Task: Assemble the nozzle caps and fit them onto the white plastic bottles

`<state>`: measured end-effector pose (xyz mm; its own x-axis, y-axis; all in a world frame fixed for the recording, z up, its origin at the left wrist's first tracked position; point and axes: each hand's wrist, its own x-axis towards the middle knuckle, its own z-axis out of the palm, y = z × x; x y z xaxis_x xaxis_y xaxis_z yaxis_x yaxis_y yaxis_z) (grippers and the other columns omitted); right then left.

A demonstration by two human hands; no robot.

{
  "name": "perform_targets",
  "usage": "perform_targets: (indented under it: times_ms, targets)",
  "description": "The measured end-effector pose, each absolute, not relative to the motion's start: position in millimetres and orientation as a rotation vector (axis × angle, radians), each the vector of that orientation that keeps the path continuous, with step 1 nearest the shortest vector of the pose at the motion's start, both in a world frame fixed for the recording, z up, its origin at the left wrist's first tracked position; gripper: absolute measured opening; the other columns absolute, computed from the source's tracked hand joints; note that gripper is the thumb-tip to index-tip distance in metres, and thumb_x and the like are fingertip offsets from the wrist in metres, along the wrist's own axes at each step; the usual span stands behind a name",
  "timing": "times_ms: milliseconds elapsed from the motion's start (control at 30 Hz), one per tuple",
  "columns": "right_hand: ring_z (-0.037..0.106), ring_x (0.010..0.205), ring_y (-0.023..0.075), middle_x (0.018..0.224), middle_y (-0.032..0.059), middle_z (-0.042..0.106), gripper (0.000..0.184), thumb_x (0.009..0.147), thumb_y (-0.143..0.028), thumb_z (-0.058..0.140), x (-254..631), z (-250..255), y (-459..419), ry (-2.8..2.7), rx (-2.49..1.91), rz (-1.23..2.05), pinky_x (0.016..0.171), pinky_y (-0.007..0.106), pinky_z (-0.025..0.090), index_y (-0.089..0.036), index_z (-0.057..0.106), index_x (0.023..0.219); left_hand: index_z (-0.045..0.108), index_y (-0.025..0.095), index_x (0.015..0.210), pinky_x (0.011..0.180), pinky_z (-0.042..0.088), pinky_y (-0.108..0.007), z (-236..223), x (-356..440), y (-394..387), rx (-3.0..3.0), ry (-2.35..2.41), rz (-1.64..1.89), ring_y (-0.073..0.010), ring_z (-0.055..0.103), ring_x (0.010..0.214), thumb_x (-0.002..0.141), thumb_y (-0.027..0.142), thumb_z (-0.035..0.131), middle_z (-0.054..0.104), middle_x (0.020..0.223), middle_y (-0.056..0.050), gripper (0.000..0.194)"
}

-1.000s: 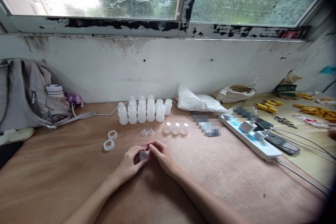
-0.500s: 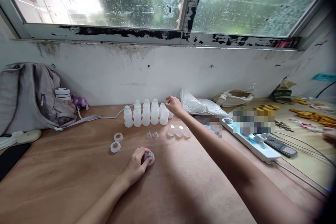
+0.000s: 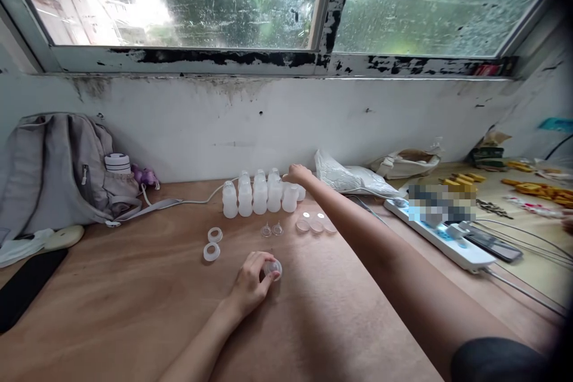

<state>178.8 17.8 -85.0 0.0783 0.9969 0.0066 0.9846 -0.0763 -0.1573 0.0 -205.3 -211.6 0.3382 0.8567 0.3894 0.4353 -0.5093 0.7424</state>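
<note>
My left hand (image 3: 251, 282) rests on the wooden table (image 3: 134, 304) with its fingers closed round a small clear plastic cap (image 3: 273, 268). My right hand (image 3: 299, 174) is stretched far forward and touches the rightmost of several small white plastic bottles (image 3: 261, 196) standing in a cluster near the wall; its fingers curl over a bottle, and the grip is partly hidden. Two white rings (image 3: 212, 243) lie left of centre. Two small clear nipple-shaped parts (image 3: 271, 230) and three clear round lids (image 3: 316, 224) lie in front of the bottles.
A grey backpack (image 3: 58, 173) with a white cup leans on the wall at the left. A white plastic bag (image 3: 349, 178) and a beige pouch (image 3: 405, 162) lie at the back right. A power strip (image 3: 443, 236) with chargers, phones and cables, plus yellow parts (image 3: 532, 190), fills the right side.
My right hand left the clear cap, reached forward to the bottles and now touches the rightmost one. My left hand stays on the cap. The camera shifted slightly.
</note>
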Motion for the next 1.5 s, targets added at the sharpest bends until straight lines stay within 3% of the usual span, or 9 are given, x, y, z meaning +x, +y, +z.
perform_targets:
  times_ms: [133, 267, 367, 600, 800, 1033, 1167, 1300, 1500]
  targets:
    - [0.058, 0.084, 0.0241, 0.091, 0.0148, 0.061, 0.031, 0.070, -0.035, 0.057, 190, -61, 15, -2.040, -2.164, 0.046, 0.064, 0.029, 0.042, -0.010, 0.064, 0.086, 0.054, 0.019, 0.095, 0.082, 0.043, -0.034, -211, 0, -206, 2.097, 1.132, 1.108, -0.0202, 0.053, 0.093, 0.079, 0.020, 0.052, 0.060, 0.097, -0.007, 0.016]
    - [0.054, 0.094, 0.0249, 0.107, 0.0150, 0.055, 0.042, 0.075, -0.044, 0.048, 206, -28, 1, -2.008, -1.999, -0.145, 0.072, 0.030, 0.040, -0.012, 0.057, 0.102, 0.052, 0.020, 0.100, 0.087, 0.042, -0.035, -214, 0, -206, 2.079, 1.167, 1.174, -0.0202, 0.051, 0.102, 0.082, 0.020, 0.046, 0.055, 0.108, -0.008, 0.019]
    - [0.054, 0.086, 0.0229, 0.099, 0.0123, 0.057, 0.039, 0.075, -0.043, 0.050, 214, -21, -28, -2.001, -1.661, -0.279, 0.071, 0.030, 0.040, -0.013, 0.055, 0.100, 0.052, 0.020, 0.101, 0.090, 0.041, -0.035, -214, -1, -206, 2.014, 1.229, 1.219, -0.0203, 0.050, 0.106, 0.084, 0.021, 0.044, 0.050, 0.113, -0.009, 0.019]
    - [0.056, 0.078, 0.0191, 0.089, 0.0089, 0.058, 0.028, 0.075, -0.037, 0.056, 210, -87, -127, -2.141, -1.136, 0.018, 0.067, 0.028, 0.043, -0.015, 0.053, 0.092, 0.056, 0.019, 0.096, 0.081, 0.044, -0.032, -210, 0, -201, 1.541, 1.335, 1.383, -0.0192, 0.055, 0.093, 0.081, 0.033, 0.050, 0.058, 0.101, -0.007, 0.022]
    - [0.058, 0.081, 0.0198, 0.086, 0.0059, 0.061, 0.025, 0.075, -0.036, 0.059, 202, -154, -164, -2.040, -1.081, 0.267, 0.070, 0.031, 0.045, -0.019, 0.052, 0.092, 0.060, 0.016, 0.085, 0.071, 0.047, -0.027, -208, 1, -198, 1.059, 1.161, 1.390, -0.0184, 0.058, 0.084, 0.072, 0.042, 0.059, 0.063, 0.090, -0.006, 0.029]
    - [0.057, 0.082, 0.0187, 0.093, 0.0055, 0.060, 0.038, 0.075, -0.031, 0.059, 183, -200, -175, -2.003, -1.045, 0.675, 0.072, 0.030, 0.046, -0.018, 0.045, 0.109, 0.059, 0.015, 0.084, 0.070, 0.048, -0.026, -205, 5, -200, 0.890, 1.091, 1.342, -0.0156, 0.056, 0.080, 0.069, 0.039, 0.064, 0.061, 0.084, -0.003, 0.028]
    - [0.051, 0.096, 0.0224, 0.106, 0.0082, 0.053, 0.049, 0.075, -0.028, 0.058, 185, -205, -183, -2.114, -1.026, 0.614, 0.083, 0.034, 0.043, -0.021, 0.042, 0.121, 0.058, 0.015, 0.088, 0.074, 0.047, -0.026, -204, 6, -201, 0.813, 1.002, 1.341, -0.0153, 0.055, 0.083, 0.073, 0.034, 0.063, 0.060, 0.088, -0.005, 0.026]
    - [0.048, 0.092, 0.0235, 0.100, 0.0081, 0.050, 0.060, 0.074, -0.025, 0.058, 194, -200, -187, -2.132, -1.115, 0.459, 0.080, 0.038, 0.044, -0.026, 0.035, 0.130, 0.057, 0.015, 0.090, 0.074, 0.047, -0.027, -203, 6, -202, 0.742, 0.924, 1.345, -0.0152, 0.056, 0.082, 0.074, 0.035, 0.061, 0.060, 0.091, -0.006, 0.026]
    - [0.045, 0.090, 0.0239, 0.094, 0.0076, 0.047, 0.055, 0.067, -0.014, 0.059, 196, -202, -186, -2.142, -1.212, 0.340, 0.080, 0.039, 0.044, -0.025, 0.047, 0.120, 0.058, 0.015, 0.088, 0.071, 0.045, -0.024, -202, 9, -204, 0.878, 1.101, 1.348, -0.0151, 0.058, 0.079, 0.071, 0.038, 0.063, 0.063, 0.087, -0.005, 0.029]
